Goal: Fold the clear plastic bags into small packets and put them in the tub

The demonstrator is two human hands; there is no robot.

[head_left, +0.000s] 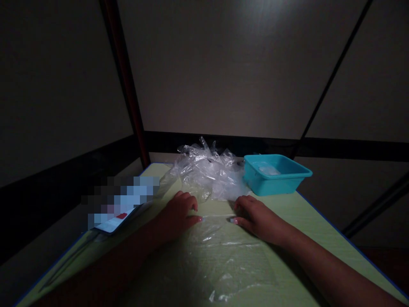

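Observation:
A clear plastic bag (223, 256) is spread over the near middle of the table, its far edge stretched between my two hands. My left hand (180, 213) grips this edge at the left, fingers curled and thumb pointing inward. At the right, my right hand (255, 216) holds the same edge with bent fingers and thumb. The fingertips' exact contact with the thin film is hard to make out. Just beyond both hands lies a crumpled heap of clear plastic bags (207, 170).
A turquoise plastic basin (276, 185) stands at the back right with something clear or whitish inside. At the left table edge lies a flat device with a lit screen (111, 221), partly pixelated. Behind the pale green table (316, 226) rises a panelled wall (223, 76).

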